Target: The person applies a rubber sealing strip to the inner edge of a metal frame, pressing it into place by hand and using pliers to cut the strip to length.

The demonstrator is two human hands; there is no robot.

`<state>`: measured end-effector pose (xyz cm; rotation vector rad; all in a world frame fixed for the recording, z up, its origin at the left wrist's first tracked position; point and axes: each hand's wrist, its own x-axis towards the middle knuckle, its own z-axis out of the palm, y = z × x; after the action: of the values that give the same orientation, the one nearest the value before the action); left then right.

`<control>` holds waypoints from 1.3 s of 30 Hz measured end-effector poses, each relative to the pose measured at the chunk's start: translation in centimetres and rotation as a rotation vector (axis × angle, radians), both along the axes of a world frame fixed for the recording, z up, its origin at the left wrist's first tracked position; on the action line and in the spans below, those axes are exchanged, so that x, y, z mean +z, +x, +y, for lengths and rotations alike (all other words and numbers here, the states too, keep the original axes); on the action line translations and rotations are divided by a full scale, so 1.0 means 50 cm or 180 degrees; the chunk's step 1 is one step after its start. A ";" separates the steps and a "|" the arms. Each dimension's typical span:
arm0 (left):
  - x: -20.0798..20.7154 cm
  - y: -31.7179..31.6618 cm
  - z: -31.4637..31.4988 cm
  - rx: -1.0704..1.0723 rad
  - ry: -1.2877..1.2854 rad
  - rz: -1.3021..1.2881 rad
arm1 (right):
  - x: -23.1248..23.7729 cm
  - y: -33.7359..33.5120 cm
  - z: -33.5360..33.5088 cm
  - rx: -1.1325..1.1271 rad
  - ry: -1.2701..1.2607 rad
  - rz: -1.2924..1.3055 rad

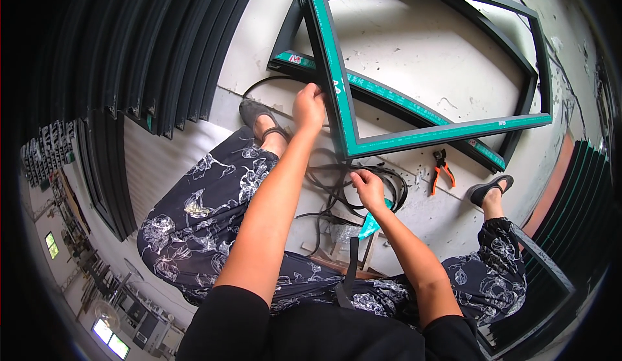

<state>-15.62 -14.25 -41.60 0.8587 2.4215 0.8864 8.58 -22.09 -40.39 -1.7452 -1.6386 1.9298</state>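
A dark grey window frame (389, 142) with green protective film leans over a second frame (414, 106) in front of me. My left hand (310, 110) is closed against the outer left side of the upper frame; what its fingers hold is hidden. Close by, a thin black strip (262, 81) curves out from the frames. Below the frame's near corner, my right hand (368, 190) pinches a thin black rubber strip, thumb and forefinger together. A loose coil of black strip (403, 196) lies on the floor around and beneath this hand.
Orange-handled pliers (442, 172) lie on the floor to the right. A scrap of green film (374, 224) rests under my right forearm. Long dark profiles (149, 44) are stacked at left, more profiles (586, 186) at right. My feet stand either side of the coil.
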 end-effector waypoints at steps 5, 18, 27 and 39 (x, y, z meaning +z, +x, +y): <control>-0.008 -0.023 0.010 -0.0167 -0.0368 -0.0503 | 0.020 -0.003 0.003 -0.0036 -0.0093 -0.0046; -0.052 -0.007 -0.044 0.0826 -0.0404 -0.3521 | 0.022 -0.002 0.004 -0.0118 -0.0036 -0.0072; -0.051 0.041 -0.080 0.0966 -0.0221 -0.3688 | 0.035 -0.003 0.013 -0.0010 -0.0001 -0.0106; -0.070 0.078 -0.139 0.1103 -0.0130 -0.3655 | 0.007 0.006 0.014 -0.0043 -0.0034 0.0071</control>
<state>-11.72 -21.20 -45.08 -0.1472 1.5353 1.0384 8.90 -21.39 -40.02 -1.7274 -1.6081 1.9488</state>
